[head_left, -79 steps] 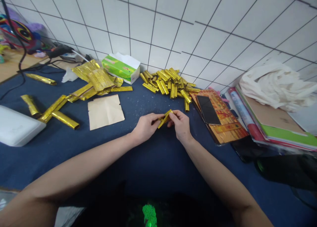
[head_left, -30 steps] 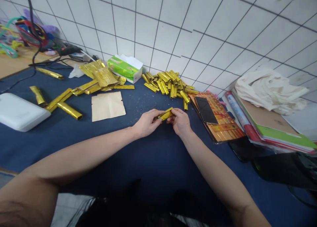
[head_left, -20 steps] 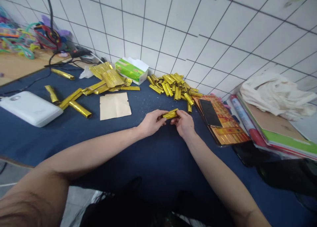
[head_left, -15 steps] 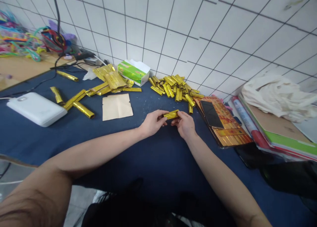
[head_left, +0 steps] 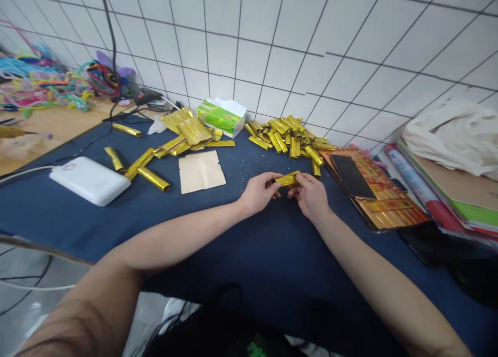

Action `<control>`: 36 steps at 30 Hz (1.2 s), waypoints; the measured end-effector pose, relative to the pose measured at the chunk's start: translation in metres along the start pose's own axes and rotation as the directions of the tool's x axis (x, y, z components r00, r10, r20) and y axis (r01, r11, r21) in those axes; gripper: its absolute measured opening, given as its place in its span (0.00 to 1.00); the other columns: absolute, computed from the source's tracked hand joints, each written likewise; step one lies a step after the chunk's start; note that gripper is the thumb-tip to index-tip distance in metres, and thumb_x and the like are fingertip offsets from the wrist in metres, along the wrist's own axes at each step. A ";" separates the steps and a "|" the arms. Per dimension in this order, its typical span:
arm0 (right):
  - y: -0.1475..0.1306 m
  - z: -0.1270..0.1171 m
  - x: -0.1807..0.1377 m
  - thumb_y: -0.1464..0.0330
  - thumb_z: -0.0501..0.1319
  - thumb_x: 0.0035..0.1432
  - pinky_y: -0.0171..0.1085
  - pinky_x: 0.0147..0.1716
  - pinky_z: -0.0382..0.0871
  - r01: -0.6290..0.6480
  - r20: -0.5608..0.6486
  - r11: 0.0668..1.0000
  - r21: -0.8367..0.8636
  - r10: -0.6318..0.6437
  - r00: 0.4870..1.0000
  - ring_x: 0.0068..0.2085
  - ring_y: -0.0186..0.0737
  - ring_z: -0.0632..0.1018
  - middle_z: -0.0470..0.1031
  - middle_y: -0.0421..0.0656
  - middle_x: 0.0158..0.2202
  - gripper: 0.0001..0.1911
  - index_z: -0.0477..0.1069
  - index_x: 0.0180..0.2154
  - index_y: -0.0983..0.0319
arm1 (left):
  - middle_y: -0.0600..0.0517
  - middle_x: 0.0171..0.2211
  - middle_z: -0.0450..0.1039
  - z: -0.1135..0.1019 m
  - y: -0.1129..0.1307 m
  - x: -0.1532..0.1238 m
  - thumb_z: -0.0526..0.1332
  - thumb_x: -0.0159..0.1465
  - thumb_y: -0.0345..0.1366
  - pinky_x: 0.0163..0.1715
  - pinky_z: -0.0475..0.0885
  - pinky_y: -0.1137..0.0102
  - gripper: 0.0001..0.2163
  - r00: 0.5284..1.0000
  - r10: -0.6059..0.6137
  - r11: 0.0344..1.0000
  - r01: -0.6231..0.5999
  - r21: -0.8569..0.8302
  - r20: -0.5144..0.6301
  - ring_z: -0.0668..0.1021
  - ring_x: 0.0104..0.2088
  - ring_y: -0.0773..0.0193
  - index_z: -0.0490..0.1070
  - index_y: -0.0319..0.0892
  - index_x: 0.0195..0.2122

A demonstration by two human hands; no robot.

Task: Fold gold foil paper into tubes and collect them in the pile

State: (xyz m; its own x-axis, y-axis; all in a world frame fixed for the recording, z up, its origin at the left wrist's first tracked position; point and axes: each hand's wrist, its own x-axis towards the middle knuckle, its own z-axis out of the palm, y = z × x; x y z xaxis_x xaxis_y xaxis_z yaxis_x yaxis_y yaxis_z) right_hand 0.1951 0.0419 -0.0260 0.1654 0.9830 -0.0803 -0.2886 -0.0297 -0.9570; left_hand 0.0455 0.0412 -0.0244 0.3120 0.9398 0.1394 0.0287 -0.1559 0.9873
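Both arms reach forward from the near edge of the bench (head_left: 249,258), bare to above the elbow, the forearms slanting inward so the hands nearly meet ahead of the body. The left hand (head_left: 259,192) has its thumb and fingers drawn into a pinch on one end of a short gold foil piece (head_left: 288,180); the right hand (head_left: 312,195) pinches the other end the same way, its lower fingers curled beneath. The piece lies slightly tilted between them, its right end higher, over the dark blue covering of the bench. What the hidden fingertips are doing underneath, I can't tell.

Just beyond the hands, against the white tiled wall (head_left: 249,35), is a heap of gold rolls (head_left: 279,141). Left of it stands a green tissue box (head_left: 220,117), with flattened gold wrappers (head_left: 194,131) in front and a creased beige paper (head_left: 202,173) nearer. More loose gold pieces (head_left: 153,179) lie towards a white power bank (head_left: 91,180) with a cable plugged in. To the right, a black phone (head_left: 353,176) rests on an orange-gold packet (head_left: 392,204), and past that a crumpled white cloth (head_left: 455,134) sits on stacked folders. Over at the far left, a colourful tangle of craft stems (head_left: 42,84) covers part of a pale wooden surface (head_left: 64,131).
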 end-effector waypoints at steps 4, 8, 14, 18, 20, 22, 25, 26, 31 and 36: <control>0.000 0.000 -0.001 0.64 0.66 0.42 0.29 0.11 0.63 0.024 -0.045 1.000 -0.008 -0.025 0.999 0.12 0.30 0.69 0.70 0.36 0.15 0.11 0.66 0.25 0.64 | 0.53 0.25 0.70 0.001 -0.001 0.002 0.53 0.60 0.27 0.22 0.72 0.75 0.10 0.999 -0.041 0.998 0.042 -0.052 0.015 0.74 0.20 0.72 0.67 0.34 0.43; 0.002 0.000 -0.004 0.62 0.66 0.42 0.28 0.10 0.62 0.049 -0.070 0.998 -0.025 -0.050 0.996 0.11 0.29 0.67 0.70 0.36 0.14 0.13 0.66 0.24 0.64 | 0.53 0.27 0.70 0.000 0.001 0.004 0.54 0.59 0.25 0.19 0.71 0.76 0.09 0.993 -0.112 0.977 0.115 -0.180 0.027 0.74 0.19 0.73 0.66 0.34 0.41; 0.004 0.001 -0.011 0.62 0.65 0.44 0.28 0.10 0.60 0.044 -0.052 0.998 -0.050 -0.047 0.998 0.11 0.28 0.67 0.71 0.38 0.15 0.12 0.66 0.23 0.64 | 0.55 0.21 0.69 -0.007 0.007 0.003 0.54 0.58 0.23 0.19 0.71 0.77 0.07 0.979 -0.206 0.954 0.199 -0.223 -0.006 0.74 0.18 0.72 0.66 0.32 0.38; 0.004 0.001 -0.011 0.62 0.63 0.47 0.29 0.12 0.62 0.056 0.004 0.997 -0.046 -0.056 0.998 0.13 0.30 0.69 0.72 0.39 0.17 0.11 0.68 0.26 0.64 | 0.54 0.22 0.70 -0.011 0.008 0.001 0.54 0.57 0.23 0.19 0.71 0.76 0.07 0.977 -0.211 0.947 0.201 -0.251 -0.012 0.74 0.18 0.72 0.67 0.33 0.37; 0.005 0.001 -0.010 0.63 0.62 0.46 0.30 0.13 0.63 0.056 0.026 0.997 -0.049 -0.055 0.998 0.14 0.31 0.70 0.73 0.38 0.18 0.11 0.69 0.31 0.64 | 0.54 0.22 0.70 -0.012 0.008 0.000 0.55 0.57 0.23 0.19 0.71 0.76 0.07 0.979 -0.206 0.943 0.198 -0.268 0.000 0.74 0.18 0.72 0.67 0.33 0.36; 0.006 0.002 -0.010 0.64 0.62 0.46 0.30 0.14 0.64 0.054 0.036 0.996 -0.075 -0.051 0.998 0.14 0.31 0.70 0.73 0.37 0.18 0.11 0.68 0.31 0.63 | 0.54 0.22 0.70 -0.013 0.009 0.002 0.55 0.56 0.23 0.19 0.70 0.76 0.07 0.979 -0.203 0.940 0.195 -0.280 -0.001 0.74 0.18 0.71 0.68 0.33 0.35; 0.006 0.002 -0.010 0.64 0.62 0.46 0.29 0.14 0.64 0.077 0.041 0.984 -0.160 -0.071 0.997 0.14 0.29 0.69 0.72 0.37 0.17 0.09 0.66 0.25 0.63 | 0.55 0.21 0.70 -0.017 0.010 0.007 0.55 0.55 0.22 0.19 0.71 0.75 0.08 0.979 -0.199 0.943 0.178 -0.282 -0.049 0.74 0.18 0.71 0.68 0.33 0.35; 0.006 0.003 -0.010 0.64 0.62 0.46 0.29 0.14 0.63 0.083 0.055 0.977 -0.194 -0.074 0.996 0.14 0.28 0.69 0.72 0.37 0.17 0.09 0.66 0.24 0.63 | 0.55 0.20 0.69 -0.018 0.011 0.008 0.55 0.55 0.22 0.19 0.70 0.76 0.07 0.978 -0.194 0.946 0.168 -0.277 -0.070 0.74 0.18 0.71 0.68 0.33 0.35; 0.008 0.008 0.000 0.64 0.62 0.47 0.29 0.12 0.61 0.099 0.127 0.953 -0.285 -0.065 0.990 0.13 0.29 0.69 0.71 0.34 0.19 0.11 0.67 0.32 0.62 | 0.56 0.16 0.68 -0.026 0.008 0.015 0.56 0.54 0.23 0.14 0.65 0.79 0.06 0.979 -0.155 0.970 0.125 -0.208 -0.135 0.70 0.15 0.73 0.69 0.34 0.32; 0.012 0.012 0.010 0.65 0.61 0.49 0.29 0.15 0.62 0.237 0.203 0.901 -0.363 -0.172 0.964 0.14 0.29 0.68 0.66 0.32 0.14 0.10 0.70 0.34 0.63 | 0.57 0.15 0.66 -0.031 0.001 0.015 0.57 0.53 0.24 0.13 0.64 0.79 0.05 0.976 -0.138 0.981 0.111 -0.157 -0.168 0.68 0.13 0.74 0.68 0.35 0.31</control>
State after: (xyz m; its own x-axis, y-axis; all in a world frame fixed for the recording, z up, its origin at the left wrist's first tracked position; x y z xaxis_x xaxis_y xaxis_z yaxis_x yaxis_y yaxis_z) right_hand 0.1819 0.0532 -0.0352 0.0179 0.9895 0.1437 0.1212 0.1405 -0.9826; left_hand 0.0208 0.0647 -0.0187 0.1410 0.9899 0.0128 -0.0860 -0.0007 0.9963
